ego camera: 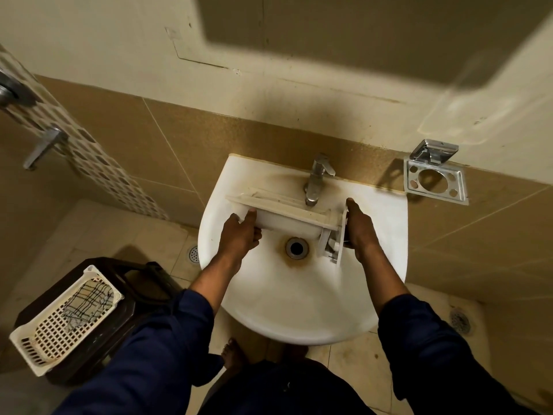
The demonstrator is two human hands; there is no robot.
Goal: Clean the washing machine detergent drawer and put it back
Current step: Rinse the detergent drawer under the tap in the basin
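Holding the drawer [287, 218] across the sink [299, 324], I have one grip on each end of it. My left grip [241, 235] is closed round the drawer's left end, thumb lying on the top side and fingers curled under it. My right grip [359, 229] is closed on the front panel at the right end, thumb stretched along the panel's far edge and fingers wrapped behind it. The drawer lies lengthwise from the sink's left side to its right, in the back half of the basin, with its long rail turned up and its front panel standing on edge. The tap [317, 181] at the sink's back edge has its spout right above the drawer's far side; I see no water running. The drain [296, 248], ringed with a brown stain, sits just nearer me than the drawer, between my two grips. I cannot tell whether the drawer touches the basin or hangs just above it.

Left of the sink, on the floor, a dark stool [140, 283] carries a white basket [65, 319] with a checked cloth [89, 298] lying in it. On the wall to the right of the sink's back corner hangs a metal holder [435, 178]. My bare foot [235, 353] shows under the sink's near edge.
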